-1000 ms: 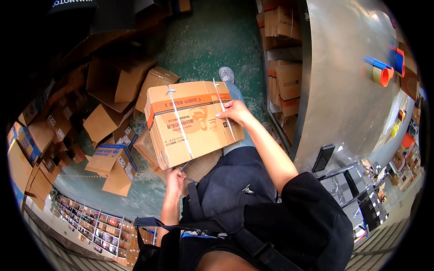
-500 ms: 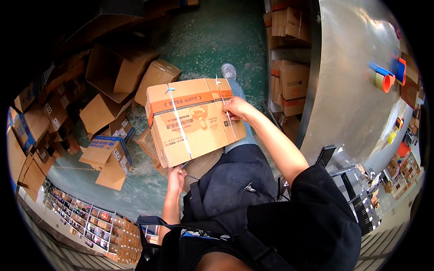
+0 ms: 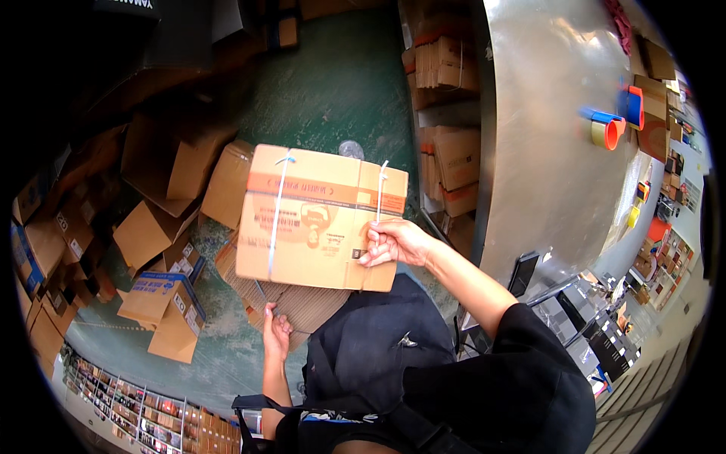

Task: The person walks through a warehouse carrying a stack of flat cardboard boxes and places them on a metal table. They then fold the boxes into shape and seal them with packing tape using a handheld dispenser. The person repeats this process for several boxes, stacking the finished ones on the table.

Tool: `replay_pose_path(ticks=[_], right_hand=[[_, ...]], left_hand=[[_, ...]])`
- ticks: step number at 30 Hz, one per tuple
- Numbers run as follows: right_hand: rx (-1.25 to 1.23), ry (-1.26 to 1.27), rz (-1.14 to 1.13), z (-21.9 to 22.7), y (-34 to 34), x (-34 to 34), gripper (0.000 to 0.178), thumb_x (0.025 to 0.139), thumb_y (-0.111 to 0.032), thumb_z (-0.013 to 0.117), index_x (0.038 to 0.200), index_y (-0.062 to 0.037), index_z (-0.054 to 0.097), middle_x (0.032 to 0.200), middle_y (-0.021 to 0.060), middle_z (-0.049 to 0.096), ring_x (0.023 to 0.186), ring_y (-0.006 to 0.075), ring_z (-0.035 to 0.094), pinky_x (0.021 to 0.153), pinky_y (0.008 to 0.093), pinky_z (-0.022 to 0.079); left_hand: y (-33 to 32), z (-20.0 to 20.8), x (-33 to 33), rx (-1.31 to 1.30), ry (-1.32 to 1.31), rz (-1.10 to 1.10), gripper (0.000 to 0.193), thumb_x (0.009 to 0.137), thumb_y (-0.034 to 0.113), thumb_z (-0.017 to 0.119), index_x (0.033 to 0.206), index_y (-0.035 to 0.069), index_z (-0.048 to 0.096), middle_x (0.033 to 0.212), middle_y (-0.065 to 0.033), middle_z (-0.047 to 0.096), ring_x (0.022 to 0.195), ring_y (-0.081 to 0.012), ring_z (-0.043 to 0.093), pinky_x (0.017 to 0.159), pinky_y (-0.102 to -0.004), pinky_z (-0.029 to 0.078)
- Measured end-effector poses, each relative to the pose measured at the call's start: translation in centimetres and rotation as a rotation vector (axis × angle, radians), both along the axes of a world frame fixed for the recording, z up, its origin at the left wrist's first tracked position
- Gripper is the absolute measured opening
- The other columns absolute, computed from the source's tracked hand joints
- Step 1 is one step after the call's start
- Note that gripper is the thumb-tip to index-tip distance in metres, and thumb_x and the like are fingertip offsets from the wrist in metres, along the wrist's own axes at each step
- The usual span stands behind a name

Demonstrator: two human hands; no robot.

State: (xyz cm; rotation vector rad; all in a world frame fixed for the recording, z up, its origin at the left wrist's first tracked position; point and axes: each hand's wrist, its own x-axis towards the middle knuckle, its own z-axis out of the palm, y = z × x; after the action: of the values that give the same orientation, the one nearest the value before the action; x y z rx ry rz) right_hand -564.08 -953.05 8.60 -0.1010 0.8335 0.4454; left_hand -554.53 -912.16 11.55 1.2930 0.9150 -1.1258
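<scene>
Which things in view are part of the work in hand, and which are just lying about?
In hand:
- strapped carton bundle, orange-striped
- white straps
- right hand, gripping the bundle
- left hand, near corrugated cardboard; grip unclear

Apparently just lying about:
- blue-printed open carton
- shelved flat cartons
- black phone-like device

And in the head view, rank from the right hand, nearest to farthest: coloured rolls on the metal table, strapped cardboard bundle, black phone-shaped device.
1. Strapped cardboard bundle: touching the right hand, on its left.
2. Black phone-shaped device: right, by the edge of the metal table.
3. Coloured rolls: farther right, on the table.
</scene>
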Motion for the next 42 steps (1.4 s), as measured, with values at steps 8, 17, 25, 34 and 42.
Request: replay_pose_path(ticks=[8, 17, 25, 34, 42], right_hand=[[-0.249, -0.05, -0.528, 3.5, 2.5, 2.3, 0.021, 0.096, -0.016, 0.044, 0.079, -0.0037, 0.048, 0.1, 0.0223, 0.066, 0.124, 0.0408, 0.051, 0.103, 0.0455, 0.045], [-0.829, -0.235, -1.133, -2.9, -2.4, 5.3, 0.007, 0.083, -0.005, 0.048, 0.083, -0.0055, 0.041, 0.102, 0.0228, 0.063, 0.127, 0.0455, 0.046, 0.107, 0.0563, 0.039], [-1.084, -0.297, -1.516, -8.5, -12.2, 9.9, 0.014, 0.077, 0.004, 0.047, 0.083, -0.0063, 0.04, 0.11, 0.0256, 0.061, 0.126, 0.0463, 0.047, 0.108, 0.0582, 0.036], [-1.325, -0.128, -1.705, -13.8, -24.7, 12.4, 0.025, 0.085, 0.004, 0.04, 0.108, -0.0002, 0.049, 0.13, 0.0208, 0.053, 0.133, 0.035, 0.041, 0.115, 0.0486, 0.029], [-1.473, 0.063, -1.703, -16.3, -31.5, 13.5, 0.041, 0.095, -0.009, 0.047, 0.134, 0.0016, 0.045, 0.14, 0.0153, 0.046, 0.128, 0.0281, 0.046, 0.114, 0.0429, 0.033]], left_hand=[[-0.7, -1.8, 0.9, 0.083, 0.058, -0.05, 0.023, 0.095, 0.038, 0.055, 0.112, 0.022, 0.053, 0.07, 0.0034, 0.04, 0.057, -0.0087, 0.037, 0.055, -0.0255, 0.032], [-1.0, -1.6, 1.6, 0.05, 0.027, -0.133, 0.025, 0.093, 0.028, 0.056, 0.116, 0.023, 0.05, 0.075, 0.0037, 0.04, 0.06, -0.0089, 0.038, 0.056, -0.0265, 0.035], [-5.0, -0.2, 4.3, 0.127, 0.029, -0.29, 0.027, 0.09, 0.02, 0.055, 0.116, 0.022, 0.047, 0.076, 0.0021, 0.038, 0.061, -0.0112, 0.037, 0.06, -0.0286, 0.037], [-10.4, -0.1, 7.6, 0.138, 0.007, -0.437, 0.031, 0.089, 0.014, 0.057, 0.119, 0.019, 0.046, 0.076, 0.0029, 0.04, 0.062, -0.0098, 0.036, 0.061, -0.0268, 0.034], [-15.4, -0.2, 9.6, 0.179, -0.065, -0.583, 0.039, 0.087, 0.01, 0.061, 0.123, 0.017, 0.047, 0.079, 0.004, 0.039, 0.067, -0.0085, 0.036, 0.063, -0.0244, 0.029]])
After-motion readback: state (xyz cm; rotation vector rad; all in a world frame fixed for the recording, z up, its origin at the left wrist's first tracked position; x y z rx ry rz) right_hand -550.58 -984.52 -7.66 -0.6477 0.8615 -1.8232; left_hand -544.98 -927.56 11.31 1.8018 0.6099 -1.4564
